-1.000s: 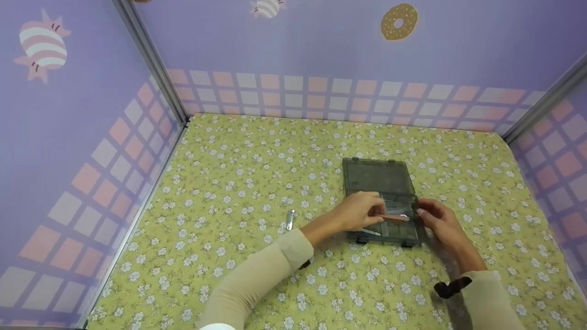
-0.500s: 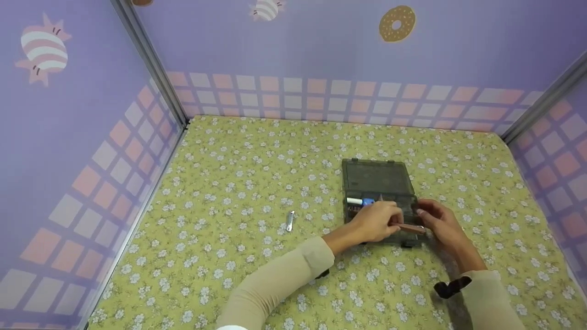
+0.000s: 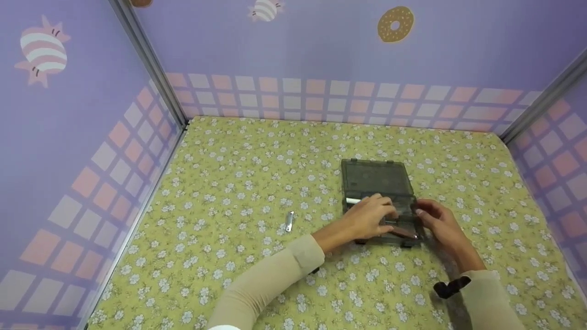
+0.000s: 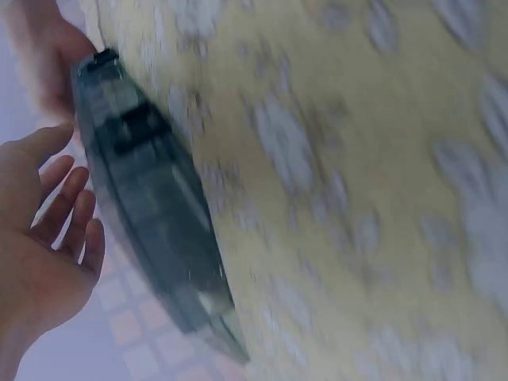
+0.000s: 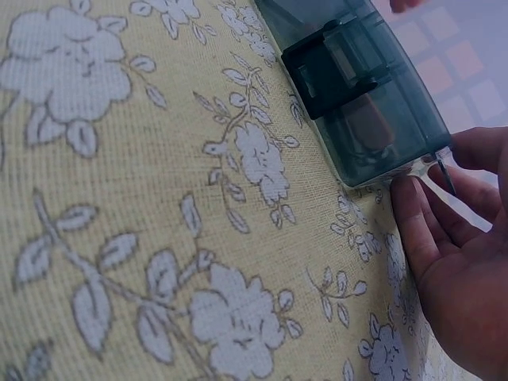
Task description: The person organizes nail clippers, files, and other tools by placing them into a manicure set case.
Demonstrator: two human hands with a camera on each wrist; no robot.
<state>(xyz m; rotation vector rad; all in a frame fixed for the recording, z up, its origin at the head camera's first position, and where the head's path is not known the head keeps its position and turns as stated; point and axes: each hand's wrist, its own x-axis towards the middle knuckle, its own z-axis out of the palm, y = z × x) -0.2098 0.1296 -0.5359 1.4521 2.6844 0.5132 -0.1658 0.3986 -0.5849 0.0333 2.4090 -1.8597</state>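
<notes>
A dark see-through compartment box (image 3: pixel 348 236) lies with its lid (image 3: pixel 377 178) folded back on the flowered cloth. Over its left and middle compartments hovers my left hand (image 3: pixel 367 217), fingers loosely bent and holding nothing; the left wrist view shows the same hand (image 4: pixel 44 238) with relaxed fingers beside the box wall. A slim reddish-brown piece with a metallic end (image 3: pixel 403 232) lies inside, near the front right. My right hand (image 3: pixel 442 224) holds the box's right end, thumb at the rim and fingers against the outer wall, as the right wrist view shows.
A small silver metal piece (image 3: pixel 290 221) lies on the cloth (image 3: pixel 229 183) left of the box. Inside the box, a white stick-like item (image 3: pixel 353 200) shows at the back left. Printed panels (image 3: pixel 284 46) stand behind and at both sides.
My left hand carried the brown piece toward the box's front right and let go of it there. The hand has since drawn back slightly left with its fingers spread. The right hand stays put.
</notes>
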